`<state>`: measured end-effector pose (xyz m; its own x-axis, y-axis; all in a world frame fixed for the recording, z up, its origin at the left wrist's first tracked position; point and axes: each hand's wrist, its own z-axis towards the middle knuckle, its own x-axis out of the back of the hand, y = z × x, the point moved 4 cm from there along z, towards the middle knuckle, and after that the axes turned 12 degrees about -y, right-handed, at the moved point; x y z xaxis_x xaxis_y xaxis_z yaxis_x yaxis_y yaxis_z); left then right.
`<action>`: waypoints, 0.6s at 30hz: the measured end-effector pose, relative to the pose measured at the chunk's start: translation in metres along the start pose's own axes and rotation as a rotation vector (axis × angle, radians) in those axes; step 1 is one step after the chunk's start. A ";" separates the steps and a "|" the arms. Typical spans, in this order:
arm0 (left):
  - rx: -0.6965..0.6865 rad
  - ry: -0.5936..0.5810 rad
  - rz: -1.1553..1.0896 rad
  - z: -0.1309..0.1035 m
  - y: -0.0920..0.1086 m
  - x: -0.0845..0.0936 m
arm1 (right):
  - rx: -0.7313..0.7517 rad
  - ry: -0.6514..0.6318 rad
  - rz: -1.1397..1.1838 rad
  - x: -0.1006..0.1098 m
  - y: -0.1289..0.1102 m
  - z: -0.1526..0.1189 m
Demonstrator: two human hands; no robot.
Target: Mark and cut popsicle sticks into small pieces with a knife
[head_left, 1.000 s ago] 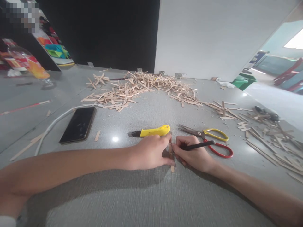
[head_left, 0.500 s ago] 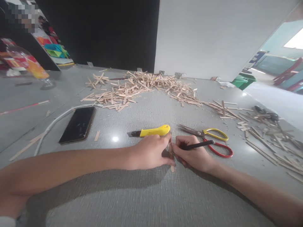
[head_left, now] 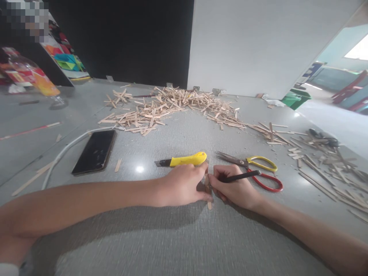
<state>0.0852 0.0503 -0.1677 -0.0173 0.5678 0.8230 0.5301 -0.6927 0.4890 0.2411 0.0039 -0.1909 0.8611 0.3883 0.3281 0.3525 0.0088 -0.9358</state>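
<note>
My left hand (head_left: 184, 185) presses a short wooden craft stick (head_left: 209, 206) down on the grey table, thumb near its lower end and fingers near the top. In my right hand (head_left: 237, 187) is a slim black pen (head_left: 241, 176), gripped as for writing, its tip hidden behind the fingers beside the stick. A yellow box cutter (head_left: 188, 159) lies just beyond my left hand, blade out to the left. Scissors (head_left: 248, 163) with one yellow and one red handle rest open beyond my right hand.
Many loose craft sticks (head_left: 184, 99) are heaped along the back panel, and more stick pieces (head_left: 324, 165) lie at the right. A phone (head_left: 94, 152) and a white cable (head_left: 64, 149) are on the left. Plastic bottles (head_left: 37, 76) stand at the far left; a green bin (head_left: 296, 99) is behind.
</note>
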 end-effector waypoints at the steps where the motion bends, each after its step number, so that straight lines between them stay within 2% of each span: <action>1: 0.001 -0.001 0.004 0.000 0.000 0.000 | -0.001 -0.001 0.008 0.000 0.000 0.000; 18: 0.018 -0.015 -0.007 0.000 -0.001 -0.001 | -0.007 -0.006 0.027 -0.001 -0.001 0.000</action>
<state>0.0851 0.0505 -0.1688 -0.0088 0.5795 0.8149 0.5454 -0.6803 0.4896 0.2398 0.0034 -0.1908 0.8683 0.3938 0.3017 0.3314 -0.0081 -0.9434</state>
